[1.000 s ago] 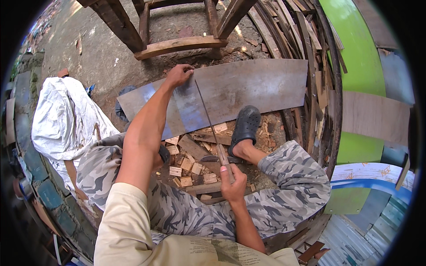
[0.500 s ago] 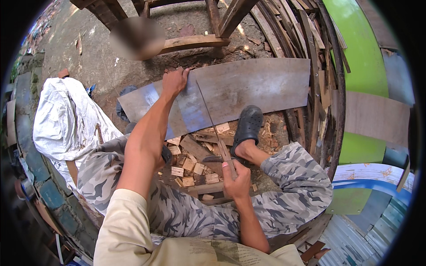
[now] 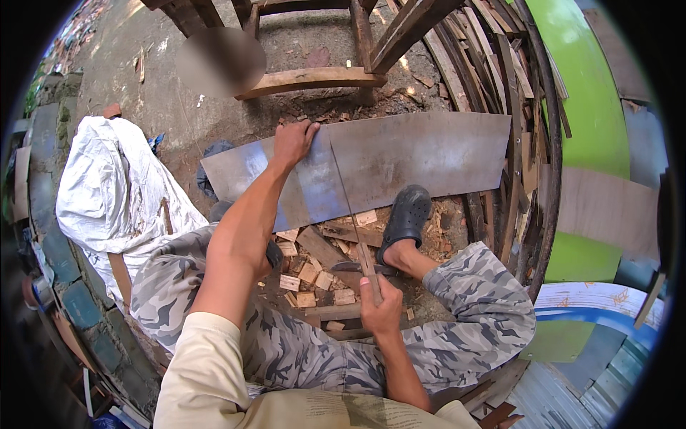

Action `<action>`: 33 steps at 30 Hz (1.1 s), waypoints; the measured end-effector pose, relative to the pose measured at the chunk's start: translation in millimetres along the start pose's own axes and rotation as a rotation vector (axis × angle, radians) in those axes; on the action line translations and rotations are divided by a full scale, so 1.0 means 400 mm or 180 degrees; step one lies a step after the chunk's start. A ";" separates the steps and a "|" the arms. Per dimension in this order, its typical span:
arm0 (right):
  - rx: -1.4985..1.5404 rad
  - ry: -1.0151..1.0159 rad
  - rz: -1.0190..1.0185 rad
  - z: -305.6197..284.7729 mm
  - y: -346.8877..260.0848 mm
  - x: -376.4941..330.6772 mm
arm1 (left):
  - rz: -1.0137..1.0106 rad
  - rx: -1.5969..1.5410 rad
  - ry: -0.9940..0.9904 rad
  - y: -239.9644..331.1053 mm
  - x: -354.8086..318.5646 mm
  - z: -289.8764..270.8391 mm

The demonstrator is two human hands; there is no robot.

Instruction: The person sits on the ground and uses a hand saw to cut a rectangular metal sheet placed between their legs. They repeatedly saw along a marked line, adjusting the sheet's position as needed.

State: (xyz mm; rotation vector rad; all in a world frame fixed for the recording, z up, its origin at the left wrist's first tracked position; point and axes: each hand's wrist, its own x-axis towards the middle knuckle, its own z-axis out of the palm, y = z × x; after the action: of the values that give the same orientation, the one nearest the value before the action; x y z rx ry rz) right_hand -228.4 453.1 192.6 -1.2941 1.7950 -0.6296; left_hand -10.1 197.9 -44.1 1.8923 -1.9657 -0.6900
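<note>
A long grey board (image 3: 421, 154) lies flat across the ground in front of me. My left hand (image 3: 293, 141) presses on its far edge near the middle-left. My right hand (image 3: 381, 307) grips the wooden handle of a hand saw (image 3: 348, 207), whose thin blade runs across the board toward my left hand. My right foot in a black clog (image 3: 406, 218) rests at the board's near edge. My knees in camouflage trousers (image 3: 457, 307) frame the saw.
Several small wood offcuts (image 3: 311, 272) litter the ground under the board. A white sack (image 3: 118, 189) lies at the left. A wooden frame (image 3: 314, 75) stands beyond the board, with stacked slats (image 3: 514, 107) and a green panel (image 3: 593, 107) at the right.
My right hand has moved the saw handle slightly toward me and to the right. My left hand stays on the board's far edge.
</note>
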 end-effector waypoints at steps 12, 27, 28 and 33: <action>0.0086 0.0013 0.0027 0.108 0.068 0.142 | 0.0008 -0.0130 -0.0074 -0.002 -0.003 0.002; 0.0097 -0.0025 0.0146 0.103 0.120 0.180 | -0.0101 0.0109 0.0124 -0.001 0.010 0.016; 0.0127 -0.0009 0.0089 0.097 0.108 0.158 | -0.0059 0.0006 0.0014 -0.004 0.010 0.006; -0.0045 0.0009 0.0073 0.069 0.017 0.086 | 0.0103 -0.0433 -0.0146 0.006 -0.013 -0.038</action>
State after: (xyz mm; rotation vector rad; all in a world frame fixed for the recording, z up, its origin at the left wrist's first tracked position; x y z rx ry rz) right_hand -213.5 425.2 161.3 -1.2809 1.8169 -0.6075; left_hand -3.6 201.2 -29.7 1.7760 -1.9199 -0.8425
